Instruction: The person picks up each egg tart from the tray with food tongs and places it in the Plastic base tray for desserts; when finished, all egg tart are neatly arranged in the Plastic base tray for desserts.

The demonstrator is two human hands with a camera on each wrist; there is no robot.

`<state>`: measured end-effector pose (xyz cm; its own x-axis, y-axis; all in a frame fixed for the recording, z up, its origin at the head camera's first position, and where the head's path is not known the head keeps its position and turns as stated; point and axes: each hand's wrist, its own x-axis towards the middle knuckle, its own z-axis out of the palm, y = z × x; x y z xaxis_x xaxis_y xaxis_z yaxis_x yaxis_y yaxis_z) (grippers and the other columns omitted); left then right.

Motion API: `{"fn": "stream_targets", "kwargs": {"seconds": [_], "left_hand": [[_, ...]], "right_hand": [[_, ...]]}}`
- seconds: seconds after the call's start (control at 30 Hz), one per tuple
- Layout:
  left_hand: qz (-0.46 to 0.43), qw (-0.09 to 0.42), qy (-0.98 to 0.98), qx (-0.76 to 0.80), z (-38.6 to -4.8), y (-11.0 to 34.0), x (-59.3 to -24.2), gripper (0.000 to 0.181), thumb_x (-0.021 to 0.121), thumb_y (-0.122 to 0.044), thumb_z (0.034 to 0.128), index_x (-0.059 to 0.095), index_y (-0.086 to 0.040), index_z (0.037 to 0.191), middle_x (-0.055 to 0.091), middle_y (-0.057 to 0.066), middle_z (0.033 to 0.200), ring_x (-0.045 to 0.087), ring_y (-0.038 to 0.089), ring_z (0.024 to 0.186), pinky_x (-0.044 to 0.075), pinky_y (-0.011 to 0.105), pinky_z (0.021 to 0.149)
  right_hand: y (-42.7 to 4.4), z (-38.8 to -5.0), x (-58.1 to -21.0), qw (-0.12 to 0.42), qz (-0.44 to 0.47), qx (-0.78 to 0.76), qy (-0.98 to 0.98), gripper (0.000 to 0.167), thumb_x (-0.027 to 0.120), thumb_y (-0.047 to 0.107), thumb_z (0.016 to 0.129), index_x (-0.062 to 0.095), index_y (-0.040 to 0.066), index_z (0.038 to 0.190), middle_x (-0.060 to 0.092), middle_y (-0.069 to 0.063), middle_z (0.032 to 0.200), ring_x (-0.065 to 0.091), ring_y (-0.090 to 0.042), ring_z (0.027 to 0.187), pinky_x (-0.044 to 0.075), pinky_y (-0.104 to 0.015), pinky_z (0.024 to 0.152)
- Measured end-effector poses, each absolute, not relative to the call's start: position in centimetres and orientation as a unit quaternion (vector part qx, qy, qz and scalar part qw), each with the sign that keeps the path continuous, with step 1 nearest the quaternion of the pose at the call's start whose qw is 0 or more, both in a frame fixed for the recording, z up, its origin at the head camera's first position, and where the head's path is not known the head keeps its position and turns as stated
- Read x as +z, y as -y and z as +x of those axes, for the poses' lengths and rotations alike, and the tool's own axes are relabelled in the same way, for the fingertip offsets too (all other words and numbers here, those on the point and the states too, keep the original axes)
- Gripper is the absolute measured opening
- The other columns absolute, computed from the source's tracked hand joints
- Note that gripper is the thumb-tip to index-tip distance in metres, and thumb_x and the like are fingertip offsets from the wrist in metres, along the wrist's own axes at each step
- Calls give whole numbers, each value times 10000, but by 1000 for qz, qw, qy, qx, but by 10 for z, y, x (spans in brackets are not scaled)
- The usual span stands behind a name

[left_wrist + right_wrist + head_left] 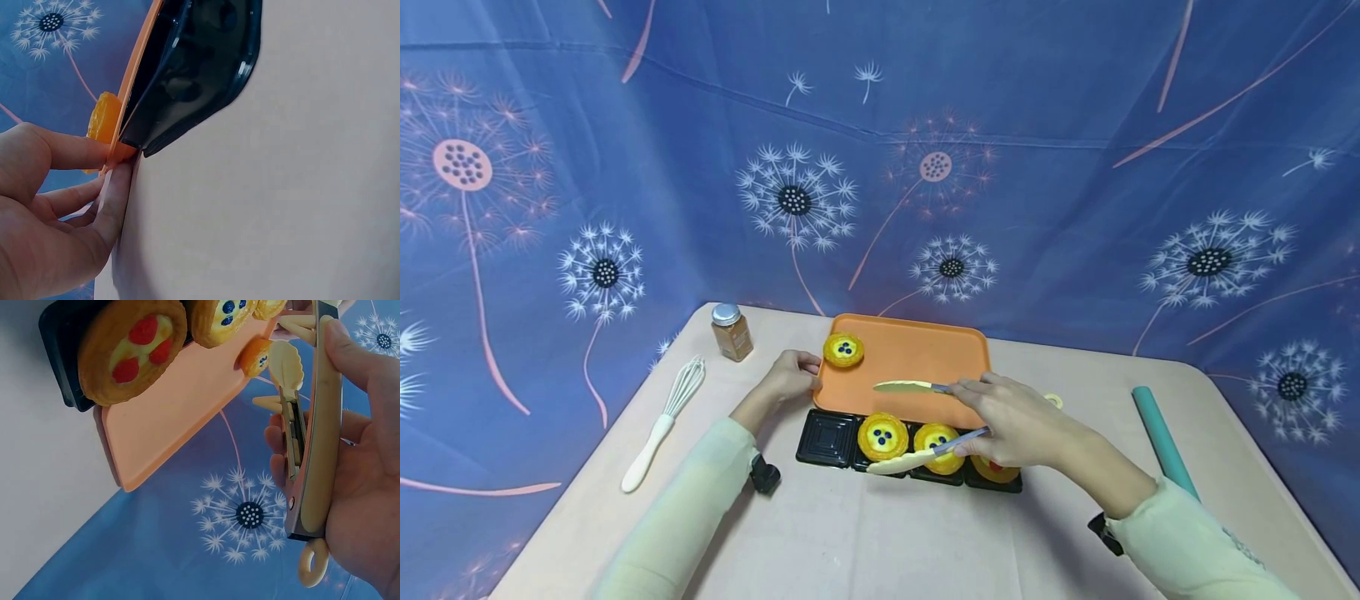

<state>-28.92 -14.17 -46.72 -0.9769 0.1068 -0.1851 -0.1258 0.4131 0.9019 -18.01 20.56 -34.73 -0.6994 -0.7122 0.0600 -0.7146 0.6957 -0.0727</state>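
My right hand [1018, 421] grips a pair of tongs [322, 425] with cream scalloped tips, spread apart above the orange tray [917, 350] and the black sectioned tray [826, 439]. My left hand [790, 377] pinches the orange tray's left edge, thumb on one side and fingers on the other in the left wrist view. One blueberry tart [843, 350] sits in the orange tray's left part. Two blueberry tarts [882, 437] and a tart with red fruit [134, 350] fill the black tray's other sections; its leftmost section holds nothing. The lower tong tip overlaps the tarts in the head view.
A jar with a silver lid [732, 333] stands at the back left, with a white whisk [658, 433] lying in front of it. On the right lies a green roll [1165, 442]. Blue dandelion-print cloth [880, 167] hangs behind the table.
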Motion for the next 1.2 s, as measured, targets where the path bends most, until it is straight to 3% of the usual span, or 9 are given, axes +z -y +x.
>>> {"fn": "stream_targets", "kwargs": {"seconds": [0.3,0.43,0.67,0.8,0.97,1.2], "left_hand": [[-14,109,-841,530,-289,143,-464,438,640,74,774,600,112,1209,603,174,1025,573,228,855,525,269,697],[-15,109,-841,530,-289,143,-463,429,642,72,781,603,105,1207,603,170,1029,576,229,855,525,272,696],[-13,115,-838,534,-288,143,-463,431,645,75,774,605,103,1202,606,165,1020,576,224,840,526,273,686],[-11,113,-837,535,-287,143,-464,429,640,80,766,607,106,1193,607,162,1007,581,221,826,530,275,677],[-14,111,-837,535,-287,141,-464,429,638,85,770,605,107,1197,607,167,1010,583,216,823,533,274,675],[-14,113,-834,540,-288,141,-465,439,635,74,764,606,103,1200,603,163,1016,575,215,822,524,267,667]], "right_hand": [[-210,-185,-339,16,386,70,920,751,789,416,827,547,-38,1374,581,-199,1349,532,-398,1251,326,-595,1078],[-212,-192,-330,22,389,91,916,732,795,407,825,558,-28,1364,609,-165,1319,558,-380,1217,402,-581,1022],[-207,-214,-314,22,384,114,916,748,778,440,834,547,-15,1381,621,-131,1310,572,-323,1199,343,-588,1068],[-199,-230,-311,27,363,116,924,776,793,419,824,527,-36,1393,601,-157,1335,538,-351,1207,421,-565,995],[-187,-252,-321,22,339,123,932,812,775,432,840,485,-55,1421,555,-190,1387,513,-364,1227,428,-551,988],[-168,-278,-347,3,296,133,946,836,759,467,844,465,-43,1438,611,-162,1315,539,-313,1097,481,-496,891]]}}
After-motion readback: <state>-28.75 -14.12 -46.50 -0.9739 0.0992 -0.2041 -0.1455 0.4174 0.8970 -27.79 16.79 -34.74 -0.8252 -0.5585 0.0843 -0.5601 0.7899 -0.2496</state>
